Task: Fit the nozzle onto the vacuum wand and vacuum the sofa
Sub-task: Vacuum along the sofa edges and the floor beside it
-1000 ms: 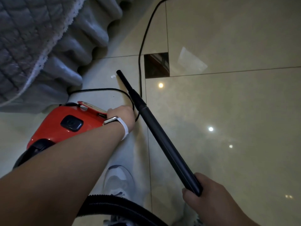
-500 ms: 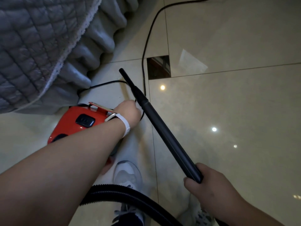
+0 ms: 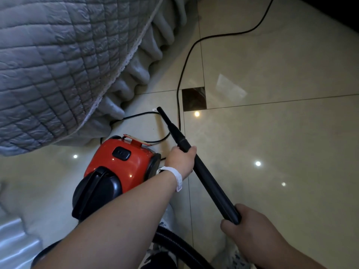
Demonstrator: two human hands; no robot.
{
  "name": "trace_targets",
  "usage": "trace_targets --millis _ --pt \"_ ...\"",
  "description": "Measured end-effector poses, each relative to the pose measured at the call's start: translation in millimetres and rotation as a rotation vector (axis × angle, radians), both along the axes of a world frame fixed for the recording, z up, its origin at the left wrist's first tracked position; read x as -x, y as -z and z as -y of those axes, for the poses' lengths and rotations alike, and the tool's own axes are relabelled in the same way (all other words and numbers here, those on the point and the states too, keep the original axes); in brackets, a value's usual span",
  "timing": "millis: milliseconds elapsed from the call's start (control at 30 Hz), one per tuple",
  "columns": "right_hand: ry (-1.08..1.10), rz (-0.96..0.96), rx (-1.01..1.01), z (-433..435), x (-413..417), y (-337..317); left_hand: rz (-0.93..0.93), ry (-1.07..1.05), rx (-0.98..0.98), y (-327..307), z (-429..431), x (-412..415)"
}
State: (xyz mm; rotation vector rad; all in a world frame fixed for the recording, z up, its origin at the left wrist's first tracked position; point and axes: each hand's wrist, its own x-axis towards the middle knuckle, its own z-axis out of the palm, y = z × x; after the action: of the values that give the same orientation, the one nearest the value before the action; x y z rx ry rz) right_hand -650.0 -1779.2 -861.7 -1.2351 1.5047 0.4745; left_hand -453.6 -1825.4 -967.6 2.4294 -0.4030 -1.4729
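- My left hand [image 3: 180,162] grasps the black vacuum wand [image 3: 211,185] with fingers wrapped round it, right at the collar where the nozzle [image 3: 171,125] joins.
- My right hand [image 3: 250,230] is clenched round the wand's near end, thumb side up.
- A white wristband [image 3: 177,176] sits on my left wrist.
- The nozzle is a slim tapered black piece, seated on the far end of the wand and in line with it. Its tip points away from me and down toward the floor [image 3: 272,142]; I cannot tell whether it touches the tiles.
- The wand slants from lower right to upper middle, between my two hands.
- The red vacuum body [image 3: 120,162] stands on the floor just left of my left hand, its black front toward me.
- A ribbed black hose [image 3: 180,245] curves under my left forearm.
- A thin black cord [image 3: 184,70] runs across the tiles and loops by the nozzle tip.
- The sofa [image 3: 58,65], under a quilted grey cover with a pleated skirt, fills the upper left, apart from the nozzle.
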Motion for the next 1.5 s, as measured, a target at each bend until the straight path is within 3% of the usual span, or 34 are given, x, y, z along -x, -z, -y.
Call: trace_targets --millis 167,433,933,1167,1500 --pt "-0.019 0.012 -0.008 8 -12 -2 -0.125 -0.245 -0.043 2 4 8" --pt "-0.044 0.001 -0.001 16 -22 -15 -0.174 -0.377 -0.061 -2 12 9" --pt "-0.042 -0.017 0.0 24 -23 -38 -0.149 -0.395 -0.038 -20 20 15" --pt "-0.046 0.024 0.03 41 -15 -57 -0.181 -0.556 0.123 -60 37 19" --pt "-0.064 0.089 0.01 55 2 -92 -0.106 -0.478 0.295 -149 46 20"
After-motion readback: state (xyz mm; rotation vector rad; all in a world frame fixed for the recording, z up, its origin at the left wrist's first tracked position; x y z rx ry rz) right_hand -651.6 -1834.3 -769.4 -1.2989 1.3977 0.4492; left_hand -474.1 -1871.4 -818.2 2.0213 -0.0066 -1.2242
